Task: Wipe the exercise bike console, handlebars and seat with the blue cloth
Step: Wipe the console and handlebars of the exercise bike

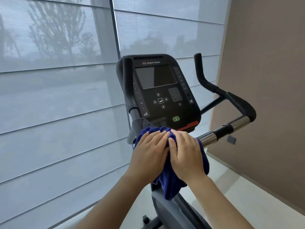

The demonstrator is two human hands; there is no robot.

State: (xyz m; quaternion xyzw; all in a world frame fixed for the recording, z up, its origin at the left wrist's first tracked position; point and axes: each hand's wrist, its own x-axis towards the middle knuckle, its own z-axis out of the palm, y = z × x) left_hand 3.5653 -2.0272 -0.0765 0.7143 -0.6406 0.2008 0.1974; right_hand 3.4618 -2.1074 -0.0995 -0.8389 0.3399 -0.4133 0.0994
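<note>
Left hand: the left hand lies palm down with fingers spread flat over the blue cloth, pressing rather than pinching, which suits spreading the fabric under the palm.
Right hand: the right hand lies just beside it, palm down on the same cloth, its fingertips touching those of the left; both hands bear on the cloth and neither wraps around it.
Cloth: bunched under both palms, with a loose tail hanging below the wrists; the bunch seems to rest on the centre of the handlebar, which it hides, so I cannot tell exactly what it rests on.
Console: the Star Trac console stands directly above and beyond the fingertips, its lower edge near the top of the cloth.
Handlebars: the right handlebar, chrome with black grips, runs out to the right of the right hand; the left grip rises above the left hand.
Seat: not in view.
Bike frame: the bike frame drops away below the wrists.
Step in hand: probably wiping the bar's centre just under the console.
Backdrop: window blinds beyond the left hand.
</note>
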